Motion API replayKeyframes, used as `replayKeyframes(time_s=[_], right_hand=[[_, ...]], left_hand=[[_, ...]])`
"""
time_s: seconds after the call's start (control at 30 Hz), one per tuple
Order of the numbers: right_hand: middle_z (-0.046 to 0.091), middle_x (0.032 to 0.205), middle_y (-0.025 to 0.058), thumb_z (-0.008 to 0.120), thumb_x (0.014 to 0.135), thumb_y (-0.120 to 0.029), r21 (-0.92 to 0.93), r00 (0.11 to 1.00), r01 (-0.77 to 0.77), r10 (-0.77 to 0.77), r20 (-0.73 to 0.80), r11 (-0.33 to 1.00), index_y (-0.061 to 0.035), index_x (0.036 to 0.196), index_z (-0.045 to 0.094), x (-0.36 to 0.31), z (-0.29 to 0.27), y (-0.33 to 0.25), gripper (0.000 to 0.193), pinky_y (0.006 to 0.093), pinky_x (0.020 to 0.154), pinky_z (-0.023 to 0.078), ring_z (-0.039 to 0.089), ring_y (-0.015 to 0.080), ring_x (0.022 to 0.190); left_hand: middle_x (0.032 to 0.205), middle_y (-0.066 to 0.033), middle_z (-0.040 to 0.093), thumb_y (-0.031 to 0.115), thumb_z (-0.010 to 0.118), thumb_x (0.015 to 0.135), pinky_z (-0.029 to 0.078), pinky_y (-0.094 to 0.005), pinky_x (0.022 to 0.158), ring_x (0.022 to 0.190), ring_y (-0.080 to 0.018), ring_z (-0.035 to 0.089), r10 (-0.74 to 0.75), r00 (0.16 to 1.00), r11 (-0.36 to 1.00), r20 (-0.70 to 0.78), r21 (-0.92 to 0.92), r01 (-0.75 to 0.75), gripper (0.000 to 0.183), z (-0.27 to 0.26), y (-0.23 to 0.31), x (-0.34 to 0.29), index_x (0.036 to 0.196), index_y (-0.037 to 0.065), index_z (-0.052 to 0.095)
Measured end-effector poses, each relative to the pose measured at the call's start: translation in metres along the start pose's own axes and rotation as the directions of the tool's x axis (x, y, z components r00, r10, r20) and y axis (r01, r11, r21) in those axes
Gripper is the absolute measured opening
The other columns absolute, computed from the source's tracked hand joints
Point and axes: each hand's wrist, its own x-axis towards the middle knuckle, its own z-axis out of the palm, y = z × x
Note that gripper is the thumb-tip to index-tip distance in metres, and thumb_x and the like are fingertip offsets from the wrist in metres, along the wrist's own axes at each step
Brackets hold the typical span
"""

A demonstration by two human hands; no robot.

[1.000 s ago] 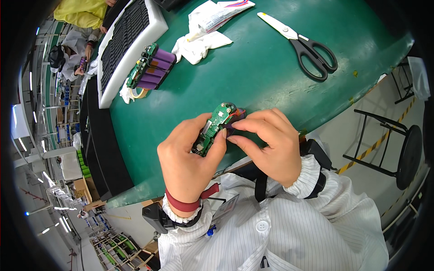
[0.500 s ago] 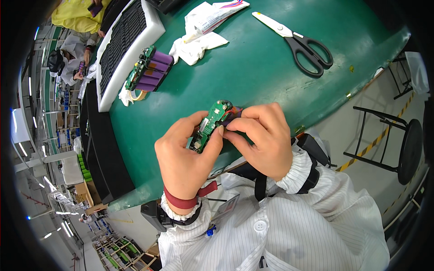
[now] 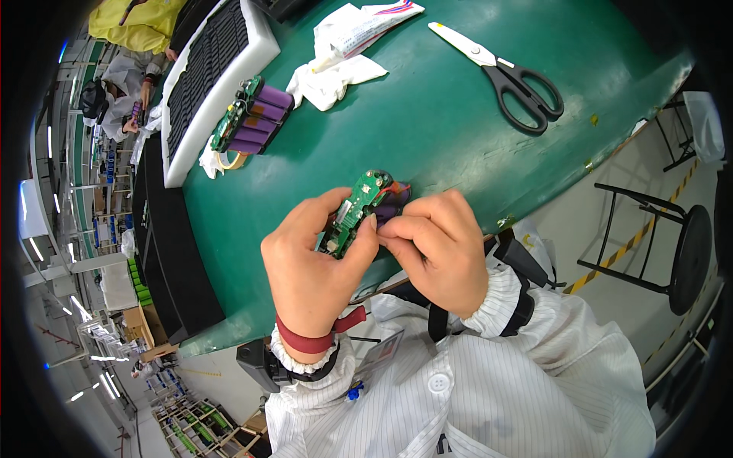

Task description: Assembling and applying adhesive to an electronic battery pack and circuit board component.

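Note:
My left hand point(image 3: 314, 256) is closed around a battery pack point(image 3: 357, 212) with a green circuit board on top and purple cells along its right side. Its thumb presses the board's near edge. A red wire shows at the pack's far right end. Beside the cells, my right hand point(image 3: 439, 248) is closed in a pinch, thumb against forefinger, close to my left thumb tip; whatever lies between those fingertips is hidden. A second battery pack point(image 3: 262, 120), with purple cells and a green board, rests on the table farther off to the left.
The green table point(image 3: 450, 145) carries black-handled scissors point(image 3: 519, 88) at far right and a crumpled white packet point(image 3: 340, 57) at the back. A roll of tape point(image 3: 231, 161) lies by the second pack. At left stands a white foam tray point(image 3: 263, 46) of black pieces. A stool point(image 3: 687, 259) is at right.
My right hand has shifted slightly toward me and its fingers have drawn in, baring more of the purple cells and the red wire. My left hand stays put on the pack.

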Motion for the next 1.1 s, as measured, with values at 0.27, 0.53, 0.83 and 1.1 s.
replayKeyframes(time_s=[0.27,0.53,0.83,1.1], right_hand=[[0.061,0.099,0.0041,0.073,0.075,-0.004,0.045,0.999,-0.014,0.013,0.032,0.999,-0.0063,0.092,0.063,0.004,-0.005,0.001,0.02,0.0372,0.072,0.045,0.056,0.0256,0.082],[0.065,0.106,0.0052,0.068,0.071,0.002,0.096,0.998,0.01,-0.016,0.063,0.995,-0.0036,0.093,0.063,-0.006,-0.003,0.004,0.024,0.0372,0.075,0.048,0.06,0.0266,0.09],[0.065,0.106,0.0037,0.067,0.07,-0.002,-0.014,0.988,0.139,-0.138,0.063,0.99,-0.0033,0.092,0.066,-0.007,-0.004,0.006,0.022,0.0356,0.075,0.048,0.058,0.0226,0.091],[0.063,0.103,0.0047,0.069,0.072,-0.002,0.007,0.996,0.072,-0.073,0.057,0.997,-0.0051,0.092,0.064,0.008,0.003,0.0,0.02,0.038,0.076,0.046,0.057,0.0265,0.089]], left_hand=[[0.078,-0.0119,0.067,0.005,0.075,0.068,0.051,-0.0282,0.062,0.065,-0.0179,0.063,0.124,0.991,0.991,-0.059,0.056,-0.121,0.028,0.003,-0.004,0.0,0.095,-0.003,0.069],[0.076,-0.0099,0.066,0.003,0.074,0.067,0.05,-0.0288,0.057,0.062,-0.0193,0.062,0.17,0.983,0.985,-0.066,0.046,-0.167,0.026,0.005,-0.004,-0.002,0.093,0.001,0.07],[0.077,-0.0111,0.067,0.004,0.076,0.067,0.051,-0.0292,0.057,0.061,-0.0202,0.064,0.156,0.984,0.986,-0.087,0.068,-0.15,0.025,0.006,-0.002,-0.001,0.091,0.0,0.07],[0.078,-0.014,0.069,0.01,0.076,0.069,0.052,-0.0302,0.061,0.063,-0.0198,0.066,0.008,1.0,0.999,-0.023,-0.052,-0.01,0.028,-0.002,-0.013,0.011,0.093,-0.003,0.07]])
